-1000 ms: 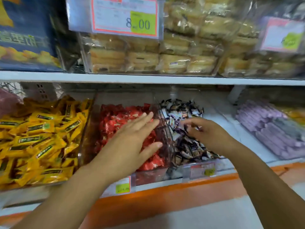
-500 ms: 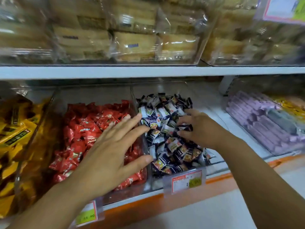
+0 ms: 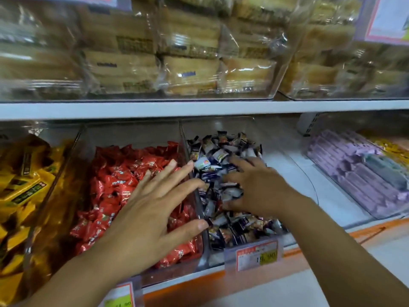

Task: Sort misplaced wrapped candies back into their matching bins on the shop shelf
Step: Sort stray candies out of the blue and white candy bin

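Right hand (image 3: 254, 187) digs curled fingers (image 3: 240, 161) into dark candies (image 3: 221, 155) in the middle bin (image 3: 232, 126), its grip hidden, as the left hand (image 3: 150, 216) spreads open over red candies (image 3: 115, 185) left of that bin; light, slick wrappers likely pinch best at crimped ends.

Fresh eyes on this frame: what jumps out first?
Two bare hands fill the middle: the left hand is spread open over the bin of red candies. The right hand has its fingers down among the dark-and-white candies in the next bin to the right; whether it holds one can't be told. Yellow packs flank them on the left, purple packs on the right, wrapped cakes on the shelf above.
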{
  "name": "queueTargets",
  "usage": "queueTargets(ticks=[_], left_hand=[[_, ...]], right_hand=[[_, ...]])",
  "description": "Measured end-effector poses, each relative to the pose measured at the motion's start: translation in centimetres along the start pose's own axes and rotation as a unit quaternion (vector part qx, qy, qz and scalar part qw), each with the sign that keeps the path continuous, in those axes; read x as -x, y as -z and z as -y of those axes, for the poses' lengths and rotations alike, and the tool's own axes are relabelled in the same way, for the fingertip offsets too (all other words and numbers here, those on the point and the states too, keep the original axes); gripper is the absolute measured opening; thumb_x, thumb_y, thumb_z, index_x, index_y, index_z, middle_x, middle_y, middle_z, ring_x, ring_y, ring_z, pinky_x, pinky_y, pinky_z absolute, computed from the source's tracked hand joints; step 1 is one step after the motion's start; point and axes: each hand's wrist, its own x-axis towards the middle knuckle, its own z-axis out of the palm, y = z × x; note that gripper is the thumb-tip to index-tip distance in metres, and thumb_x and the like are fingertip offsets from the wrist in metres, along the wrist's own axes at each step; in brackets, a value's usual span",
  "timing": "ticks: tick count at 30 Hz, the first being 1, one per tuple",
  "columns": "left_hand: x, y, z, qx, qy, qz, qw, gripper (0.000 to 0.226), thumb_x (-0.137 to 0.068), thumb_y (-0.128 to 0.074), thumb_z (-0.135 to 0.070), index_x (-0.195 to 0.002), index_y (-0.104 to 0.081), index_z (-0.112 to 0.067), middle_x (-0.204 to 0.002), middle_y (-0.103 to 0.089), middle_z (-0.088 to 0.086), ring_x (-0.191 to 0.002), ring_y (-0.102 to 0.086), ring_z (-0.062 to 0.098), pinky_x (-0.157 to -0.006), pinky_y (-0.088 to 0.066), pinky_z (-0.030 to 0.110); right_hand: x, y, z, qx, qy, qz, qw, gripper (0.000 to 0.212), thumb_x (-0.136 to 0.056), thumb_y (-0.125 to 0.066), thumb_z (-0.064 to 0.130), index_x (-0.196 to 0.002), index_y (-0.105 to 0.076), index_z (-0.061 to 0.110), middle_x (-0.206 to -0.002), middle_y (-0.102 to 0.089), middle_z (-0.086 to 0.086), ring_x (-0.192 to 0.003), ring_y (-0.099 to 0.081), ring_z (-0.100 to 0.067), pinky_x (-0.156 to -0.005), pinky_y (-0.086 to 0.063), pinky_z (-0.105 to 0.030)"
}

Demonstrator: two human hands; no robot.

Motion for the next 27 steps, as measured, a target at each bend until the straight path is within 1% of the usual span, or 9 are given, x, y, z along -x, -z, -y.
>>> queueTargets(ticks=[4,7,10,12,15,18,20,23,27], left_hand=[[0.1,0.0,0.4,0.006,-0.01,0.008,1.0,0.065,-0.079,-0.015,-0.085,-0.139,-0.003,-0.064,-0.147,0.026,-0.038,-0.138,0.027,-0.008,-0.113,0.011,0.028],[0.1,-0.1,0.3,0.01,-0.01,0.007,1.0,0.065,-0.079,-0.015,-0.084,-0.14,-0.003,-0.063,-0.147,0.026,-0.038,-0.138,0.027,-0.008,-0.112,0.011,0.027],[0.1,0.0,0.3,0.024,-0.007,0.005,1.0,0.063,-0.08,-0.018,-0.082,-0.139,-0.008,-0.063,-0.149,0.022,-0.038,-0.138,0.024,-0.008,-0.113,0.009,0.027],[0.1,0.0,0.3,0.029,-0.004,0.0,1.0,0.063,-0.08,-0.019,-0.083,-0.139,-0.009,-0.063,-0.149,0.02,-0.039,-0.139,0.023,-0.009,-0.113,0.009,0.028],[0.1,0.0,0.2,0.022,-0.001,0.004,1.0,0.065,-0.078,-0.016,-0.084,-0.139,-0.006,-0.064,-0.147,0.024,-0.04,-0.137,0.025,-0.011,-0.111,0.011,0.025],[0.1,-0.1,0.1,0.023,0.0,0.007,1.0,0.067,-0.078,-0.016,-0.084,-0.14,-0.006,-0.063,-0.147,0.025,-0.039,-0.136,0.026,-0.011,-0.111,0.012,0.024],[0.1,-0.1,0.3,0.025,-0.001,0.008,1.0,0.068,-0.078,-0.016,-0.084,-0.141,-0.007,-0.061,-0.147,0.025,-0.039,-0.137,0.026,-0.011,-0.111,0.011,0.025],[0.0,-0.3,0.5,0.036,-0.004,0.003,0.999,0.068,-0.079,-0.018,-0.084,-0.142,-0.01,-0.06,-0.149,0.022,-0.038,-0.138,0.023,-0.01,-0.114,0.009,0.029],[0.0,-0.5,0.5,0.039,-0.004,-0.003,0.999,0.069,-0.079,-0.019,-0.084,-0.143,-0.014,-0.057,-0.149,0.019,-0.038,-0.139,0.022,-0.009,-0.114,0.009,0.028]], right_hand=[[1.7,3.4,-1.6,-0.097,-0.047,0.118,0.987,0.074,-0.074,-0.066,0.067,-0.139,-0.038,0.047,-0.159,-0.009,0.014,-0.146,-0.008,-0.02,-0.117,-0.023,-0.043],[1.0,3.2,0.5,-0.131,0.015,0.041,0.99,0.065,-0.074,-0.07,0.06,-0.133,-0.044,0.051,-0.158,-0.014,0.016,-0.146,-0.005,-0.014,-0.119,-0.011,-0.04],[-0.6,0.1,3.7,-0.037,0.102,0.02,0.994,0.071,-0.076,-0.07,0.056,-0.139,-0.04,0.045,-0.16,0.001,0.015,-0.146,0.014,-0.017,-0.117,0.008,-0.055],[-1.3,-1.0,3.2,0.003,0.078,-0.02,0.997,0.066,-0.078,-0.068,0.057,-0.137,-0.042,0.046,-0.161,0.005,0.012,-0.147,0.015,-0.023,-0.114,0.009,-0.063],[-1.3,-0.1,-0.3,-0.023,-0.005,-0.057,0.998,0.049,-0.083,-0.062,0.057,-0.13,-0.048,0.052,-0.162,-0.001,0.01,-0.148,0.004,-0.026,-0.117,-0.003,-0.059],[0.2,2.0,-2.2,-0.079,-0.035,0.012,0.996,0.05,-0.084,-0.066,0.05,-0.131,-0.05,0.047,-0.161,-0.007,0.007,-0.147,-0.002,-0.021,-0.117,-0.016,-0.04],[1.4,3.2,-1.8,-0.11,-0.011,-0.015,0.994,0.047,-0.081,-0.071,0.045,-0.126,-0.057,0.041,-0.157,-0.022,0.004,-0.145,-0.008,-0.014,-0.115,-0.017,-0.032],[1.8,3.1,0.6,-0.137,0.065,-0.082,0.985,0.028,-0.086,-0.069,0.036,-0.113,-0.067,0.032,-0.13,-0.055,0.007,-0.123,-0.045,-0.011,-0.099,-0.037,-0.026],[-0.1,-0.9,3.0,-0.053,0.067,0.047,0.995,0.066,-0.085,-0.068,0.041,-0.143,-0.038,0.039,-0.148,-0.035,0.0,-0.128,-0.042,-0.026,-0.103,-0.041,-0.038]])
